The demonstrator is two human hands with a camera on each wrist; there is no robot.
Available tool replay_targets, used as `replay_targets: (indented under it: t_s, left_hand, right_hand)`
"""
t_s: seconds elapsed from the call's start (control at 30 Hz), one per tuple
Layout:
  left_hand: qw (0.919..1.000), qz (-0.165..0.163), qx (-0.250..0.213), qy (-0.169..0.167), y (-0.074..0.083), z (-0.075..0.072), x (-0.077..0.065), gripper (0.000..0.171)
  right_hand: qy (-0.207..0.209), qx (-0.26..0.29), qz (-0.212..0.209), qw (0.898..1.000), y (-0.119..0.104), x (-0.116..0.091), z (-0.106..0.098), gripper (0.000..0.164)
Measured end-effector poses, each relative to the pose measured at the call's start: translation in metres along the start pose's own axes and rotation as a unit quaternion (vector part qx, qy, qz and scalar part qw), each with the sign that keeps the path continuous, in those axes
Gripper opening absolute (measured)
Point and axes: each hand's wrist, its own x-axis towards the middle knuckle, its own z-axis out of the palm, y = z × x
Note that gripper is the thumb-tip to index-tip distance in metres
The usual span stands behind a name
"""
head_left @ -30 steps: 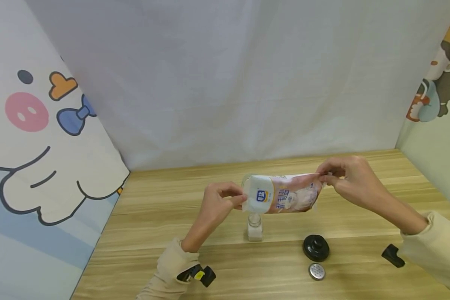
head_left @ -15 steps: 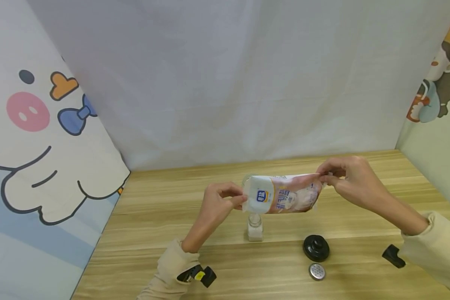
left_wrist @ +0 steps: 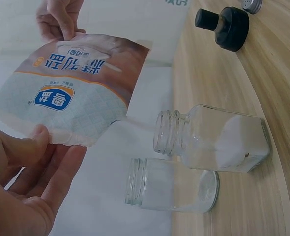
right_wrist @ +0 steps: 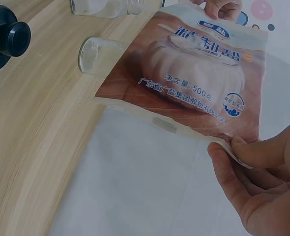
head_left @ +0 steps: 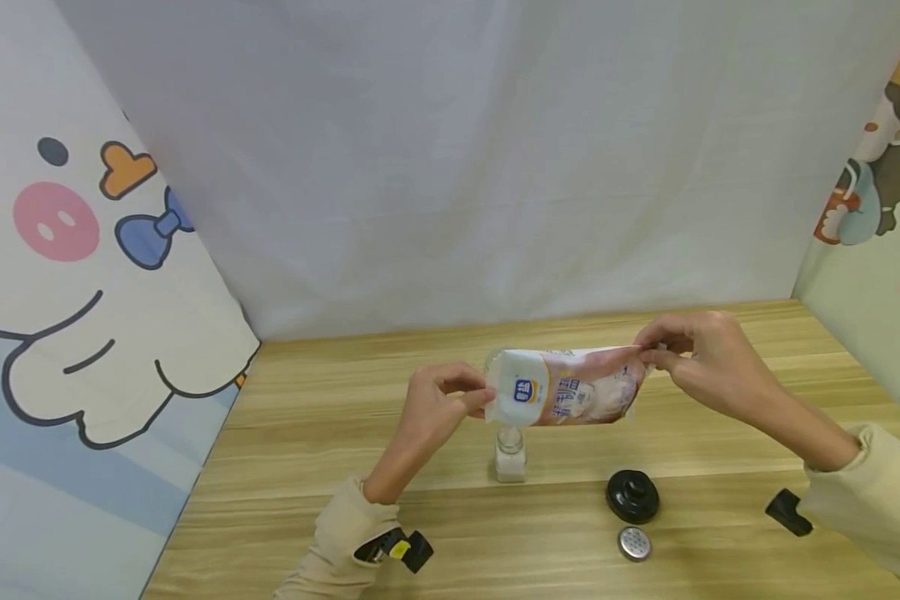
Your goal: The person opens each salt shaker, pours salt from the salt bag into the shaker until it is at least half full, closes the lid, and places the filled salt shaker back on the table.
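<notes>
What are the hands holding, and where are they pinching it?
A bag: the left hand pinches the edge of its pale end, and the right hand pinches a corner of its brown end.

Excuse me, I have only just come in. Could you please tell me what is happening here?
Someone's left hand and right hand pinch opposite ends of a salt packet, holding it up off the wooden table. A square glass jar, partly filled with something white, and a round glass jar stand there uncapped. A black lid and a metal cap with holes lie nearby.
</notes>
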Motion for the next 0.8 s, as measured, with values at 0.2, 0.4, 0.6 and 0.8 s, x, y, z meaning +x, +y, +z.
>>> replay_targets:
  t_s: [0.2,0.4,0.6,0.8]
  left_hand:
    - [1.0,-0.004,-0.004,0.001,0.0007,-0.0005,-0.0002,0.005]
    - [0.9999,-0.008,-0.012,0.005,0.0011,-0.0001,-0.0011,0.003]
    - [0.9999,-0.006,-0.011,0.003,0.0013,0.0003,-0.0018,0.001]
    - [0.9999,-0.004,-0.013,0.002,0.0014,0.0002,-0.0009,0.004]
  right_hand:
    - [0.0,0.001,0.0,1.0,-0.0007,0.0003,0.0003,0.023]
    - [0.001,-0.001,-0.003,1.0,-0.0009,0.0002,0.0004,0.023]
    - [0.0,-0.004,0.001,1.0,-0.0016,-0.0001,-0.0004,0.022]
    - [0.004,-0.01,-0.002,1.0,-0.0019,-0.0001,-0.0006,0.023]
